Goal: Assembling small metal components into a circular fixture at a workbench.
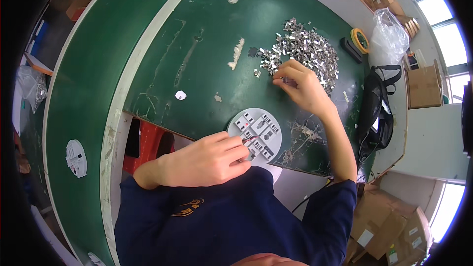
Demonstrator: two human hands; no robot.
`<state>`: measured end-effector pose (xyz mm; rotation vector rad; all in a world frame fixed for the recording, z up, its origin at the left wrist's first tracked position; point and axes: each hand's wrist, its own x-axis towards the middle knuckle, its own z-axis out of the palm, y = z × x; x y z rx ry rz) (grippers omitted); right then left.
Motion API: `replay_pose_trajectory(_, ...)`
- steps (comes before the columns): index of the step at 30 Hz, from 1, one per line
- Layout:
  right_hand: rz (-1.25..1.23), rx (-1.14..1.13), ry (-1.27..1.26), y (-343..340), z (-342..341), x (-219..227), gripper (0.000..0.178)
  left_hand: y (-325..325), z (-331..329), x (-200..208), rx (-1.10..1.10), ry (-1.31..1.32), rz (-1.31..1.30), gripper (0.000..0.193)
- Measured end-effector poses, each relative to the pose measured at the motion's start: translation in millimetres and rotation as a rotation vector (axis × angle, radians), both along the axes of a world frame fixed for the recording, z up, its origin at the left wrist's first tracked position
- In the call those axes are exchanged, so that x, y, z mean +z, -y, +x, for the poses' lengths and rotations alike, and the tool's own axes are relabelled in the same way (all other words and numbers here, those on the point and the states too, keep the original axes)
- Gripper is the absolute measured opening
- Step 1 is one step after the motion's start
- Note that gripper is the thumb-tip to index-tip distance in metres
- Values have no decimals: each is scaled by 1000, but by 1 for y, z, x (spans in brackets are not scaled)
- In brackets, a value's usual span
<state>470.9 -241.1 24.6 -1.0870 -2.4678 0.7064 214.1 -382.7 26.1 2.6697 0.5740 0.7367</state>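
My left hand (217,160) is closed at the near edge of a round grey fixture plate (271,153). From its fingers a thin dark tool, which looks like tweezers (253,138), reaches over the plate. Small dark and light parts sit in raised blocks on the plate, and a red dot shows at its left. Farther out, my right hand (305,88) is at the near side of a pile of small shiny metal pieces (308,49). Its thumb and fingers are pinched together; whatever is between them is too small to make out.
Left of the pile lie dried glue patches (236,54) on the green tabletop (207,79). A yellow tape roll (360,40), a black stapler-like object (351,49), a plastic bag (388,39) and a black mesh bag (377,113) line the right side. A red stool (150,143) stands below the table's edge.
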Motion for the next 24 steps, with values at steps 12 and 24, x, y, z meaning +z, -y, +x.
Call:
replay_pose_trajectory(12, -260, -280, -143, 79, 13, 19, 14, -1, 26, -27, 529, 423, -423, 41)
replay_pose_trajectory(24, -355, -279, -203, 107, 18, 27, 11, -10, 48, -41, 415, 439, -481, 22)
